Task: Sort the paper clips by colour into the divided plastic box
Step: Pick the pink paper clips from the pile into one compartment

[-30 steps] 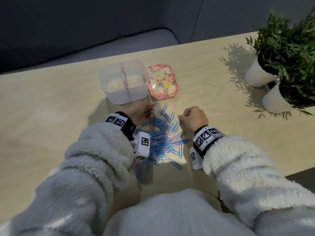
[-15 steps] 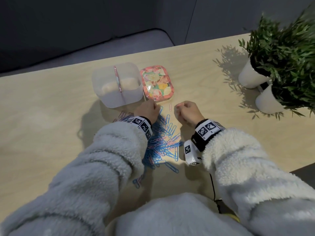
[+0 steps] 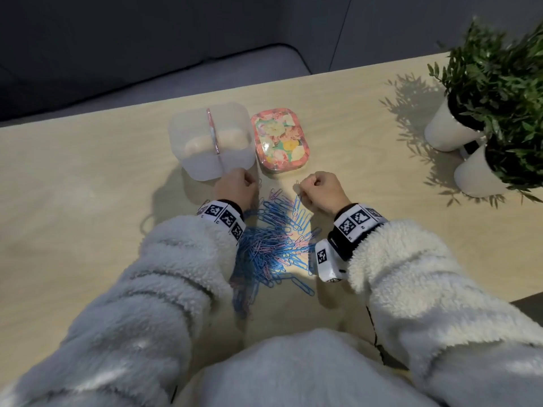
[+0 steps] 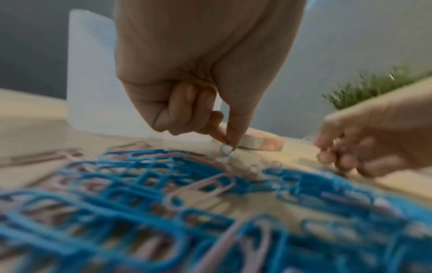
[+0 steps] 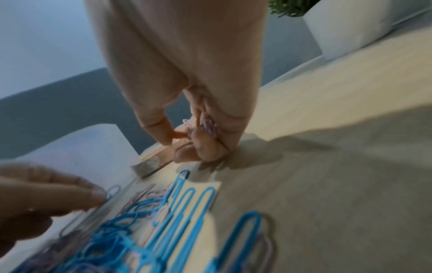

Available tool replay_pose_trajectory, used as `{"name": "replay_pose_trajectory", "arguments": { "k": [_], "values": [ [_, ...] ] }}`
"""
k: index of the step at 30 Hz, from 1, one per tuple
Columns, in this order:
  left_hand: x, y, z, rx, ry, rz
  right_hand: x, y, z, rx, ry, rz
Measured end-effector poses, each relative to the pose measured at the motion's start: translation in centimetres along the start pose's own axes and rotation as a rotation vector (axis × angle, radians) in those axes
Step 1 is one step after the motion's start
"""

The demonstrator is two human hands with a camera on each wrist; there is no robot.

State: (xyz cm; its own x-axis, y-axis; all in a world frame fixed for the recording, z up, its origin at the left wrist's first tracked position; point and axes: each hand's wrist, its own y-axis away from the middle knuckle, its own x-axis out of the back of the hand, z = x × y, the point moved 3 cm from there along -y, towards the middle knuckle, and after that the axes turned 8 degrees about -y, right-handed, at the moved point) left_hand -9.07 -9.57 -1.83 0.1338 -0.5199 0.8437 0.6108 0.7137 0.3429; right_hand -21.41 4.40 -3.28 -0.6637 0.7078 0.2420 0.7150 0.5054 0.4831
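Note:
A heap of blue and pink paper clips (image 3: pixel 273 239) lies on the wooden table in front of me. Behind it stands the translucent divided box (image 3: pixel 210 139), its divider rim pink. My left hand (image 3: pixel 249 183) is at the heap's far edge, just in front of the box. In the left wrist view its thumb and forefinger pinch the end of a blue paper clip (image 4: pixel 226 149) on the table. My right hand (image 3: pixel 302 186) is curled at the heap's far right. In the right wrist view it holds several pink paper clips (image 5: pixel 208 127) in its curled fingers.
A floral tin (image 3: pixel 279 141) sits right of the box, close behind both hands. Two potted plants in white pots (image 3: pixel 446 130) (image 3: pixel 479 174) stand at the table's right edge. The near table edge lies under my sleeves.
My left hand has moved forward from over the heap to its far edge by the box. My right hand has shifted slightly forward, still curled.

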Motion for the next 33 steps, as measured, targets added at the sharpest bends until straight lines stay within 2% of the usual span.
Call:
{"name": "replay_pose_trajectory", "arguments": {
  "k": [3,6,9,13,17,19,25,28,33],
  "values": [
    [-0.4,0.5,0.6,-0.118,-0.086,0.069,0.0,0.8,0.2,-0.029,-0.174,-0.049],
    [-1.3,0.9,2.2,-0.179,-0.209,0.098,0.1,1.0,0.1,-0.010,-0.165,-0.044],
    [-2.3,0.9,3.4,-0.180,-0.267,0.058,-0.1,0.6,0.3,0.053,0.002,-0.012],
    [-3.0,0.8,3.6,-0.151,-0.257,0.029,0.6,0.7,1.1,0.082,0.401,0.009],
    [-2.9,0.7,2.8,-0.184,-0.268,0.003,2.3,1.3,1.0,0.096,0.494,0.163],
    [-2.9,0.7,2.5,-0.194,-0.260,-0.008,1.9,1.5,0.6,0.122,0.525,0.176],
    [-2.5,1.6,2.3,-0.177,-0.267,0.019,-2.1,2.1,0.2,0.111,0.655,0.118],
    [-2.1,2.0,1.8,-0.143,-0.307,0.009,-2.7,1.8,0.1,0.072,0.605,0.102],
    [-2.5,3.0,1.6,-0.203,-0.440,-0.025,-2.6,1.5,-0.3,0.016,0.517,-0.043]
  ]
}}
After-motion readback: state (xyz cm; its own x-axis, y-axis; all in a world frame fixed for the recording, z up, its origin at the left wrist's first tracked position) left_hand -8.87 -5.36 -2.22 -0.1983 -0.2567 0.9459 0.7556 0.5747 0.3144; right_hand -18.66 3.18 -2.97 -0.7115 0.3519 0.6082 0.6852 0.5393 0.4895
